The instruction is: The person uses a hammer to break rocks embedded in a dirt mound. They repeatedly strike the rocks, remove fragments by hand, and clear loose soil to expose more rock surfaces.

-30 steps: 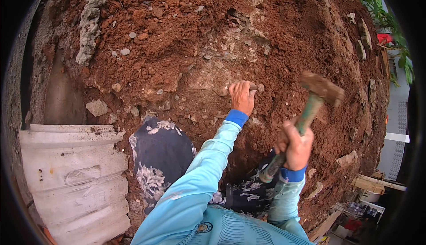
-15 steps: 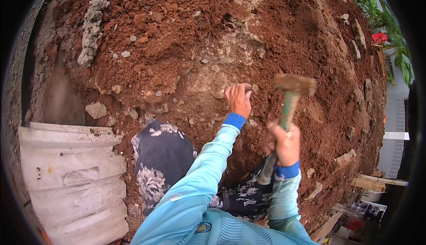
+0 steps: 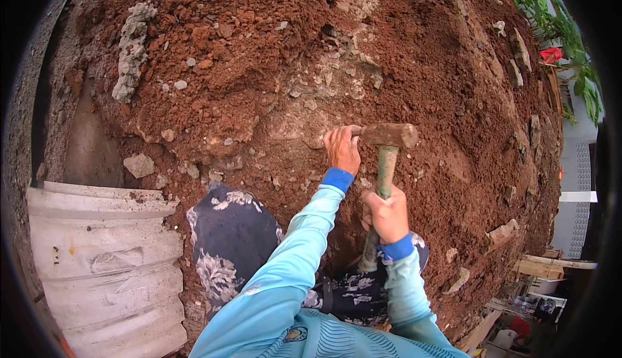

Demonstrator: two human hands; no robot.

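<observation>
My left hand is closed around a chisel, held low against the pale, stony ground. Only a bit of the chisel's butt end shows; the fingers hide the rest. A short-handled sledgehammer is gripped in my right hand, partway along its worn green handle. Its block-shaped, dirt-brown head is at the chisel's butt, looking to be in contact. The handle's lower end hangs below my fist, over my patterned trouser leg.
Reddish loose soil with small stones surrounds my hands. A ridged whitish sheet lies at the left, with a rock just beyond it. A long grey rubble lump lies far left. Green plants and timber line the right.
My right hand has swung the hammer leftward, bringing its head from apart on the right to the chisel's end. My left hand has shifted slightly left, keeping its hold.
</observation>
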